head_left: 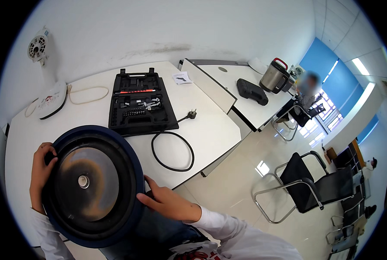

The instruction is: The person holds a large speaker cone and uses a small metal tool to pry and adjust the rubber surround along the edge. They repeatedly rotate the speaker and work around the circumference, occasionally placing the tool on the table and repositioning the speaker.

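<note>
A round, dark blue rice cooker body (135,177) without a lid or inner pot is between my hands at the table's near edge. Inside it shows a stained metal heating plate (102,173) with a small round button (84,181) at its centre. My left hand (42,171) is closed over the left rim, fingertips curled inward. Against the right outer wall rests my right hand (169,201), thumb pressed near the rim; its other fingers are partly hidden behind the wall. Beyond the cooker lies an open black tool case (141,104) with sockets, bits and a red-and-black tool.
A black power cord (193,151) with a plug loops right of the case. A white fan (39,50) stands at the left, with a pale cable near its base. A leaflet (182,78) lies behind. Rightward are another table (219,80), a soymilk maker (273,76), chairs (306,184) and a seated person.
</note>
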`<state>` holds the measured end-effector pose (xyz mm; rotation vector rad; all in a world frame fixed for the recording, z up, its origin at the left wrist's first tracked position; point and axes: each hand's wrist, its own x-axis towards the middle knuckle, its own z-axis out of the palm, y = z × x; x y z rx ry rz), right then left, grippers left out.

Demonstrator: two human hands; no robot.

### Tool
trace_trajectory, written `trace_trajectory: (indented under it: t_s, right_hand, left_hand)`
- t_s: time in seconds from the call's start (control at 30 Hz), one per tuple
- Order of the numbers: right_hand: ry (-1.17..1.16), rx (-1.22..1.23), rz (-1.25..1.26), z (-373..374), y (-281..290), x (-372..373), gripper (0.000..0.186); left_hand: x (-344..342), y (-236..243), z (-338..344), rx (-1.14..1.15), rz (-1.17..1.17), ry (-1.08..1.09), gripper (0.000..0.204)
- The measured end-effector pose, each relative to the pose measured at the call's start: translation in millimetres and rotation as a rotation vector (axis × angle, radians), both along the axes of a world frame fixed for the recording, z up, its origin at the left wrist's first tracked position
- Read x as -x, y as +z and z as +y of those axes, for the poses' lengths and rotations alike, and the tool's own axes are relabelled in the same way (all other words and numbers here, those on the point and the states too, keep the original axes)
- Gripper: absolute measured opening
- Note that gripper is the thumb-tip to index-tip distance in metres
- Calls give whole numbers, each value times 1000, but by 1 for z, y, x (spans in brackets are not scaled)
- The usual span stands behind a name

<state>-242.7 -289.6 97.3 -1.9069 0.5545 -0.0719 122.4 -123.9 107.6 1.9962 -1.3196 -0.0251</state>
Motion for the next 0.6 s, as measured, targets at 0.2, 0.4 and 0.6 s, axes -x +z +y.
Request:
trace_trajectory:
  t_s: [0.2,0.4,0.6]
  right_hand:
    - [-100,96,-83,10,-21,-7,81]
    - [-203,154,-147,11,-35,2,77]
    - [-231,400,-129,11,-6,-4,67]
  left_hand:
    - [8,6,6,124,-10,134,14]
    - [44,39,13,292,128,84,8]
    - [123,61,44,303,357,8,9]
